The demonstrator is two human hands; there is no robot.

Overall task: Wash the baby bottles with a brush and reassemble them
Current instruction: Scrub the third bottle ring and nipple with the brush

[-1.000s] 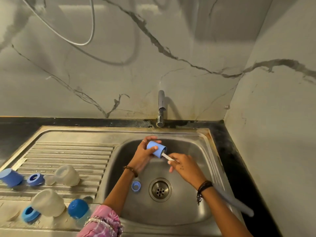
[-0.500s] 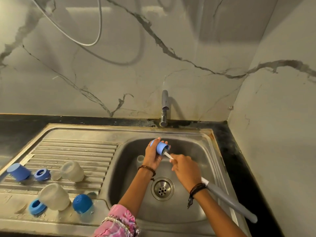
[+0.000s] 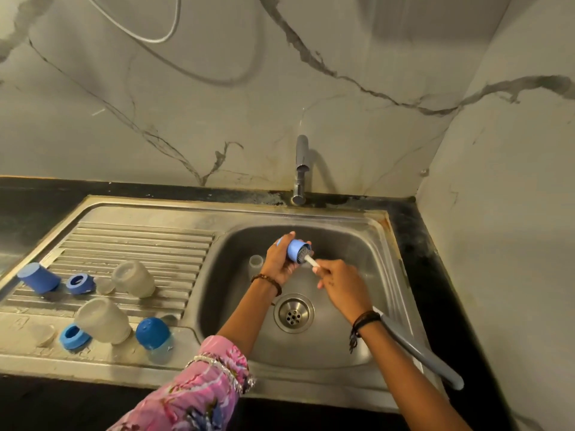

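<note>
Scrubbing inside a blue bottle cap (image 3: 295,251) gripped by left hand (image 3: 281,264) fingers; right hand (image 3: 343,287) grips the bottle brush (image 3: 417,349). Far-left draining board (image 3: 140,241) parts await reassembly.

marble walls (image 3: 217,104) | black counter (image 3: 429,259) | dim warm light
</note>
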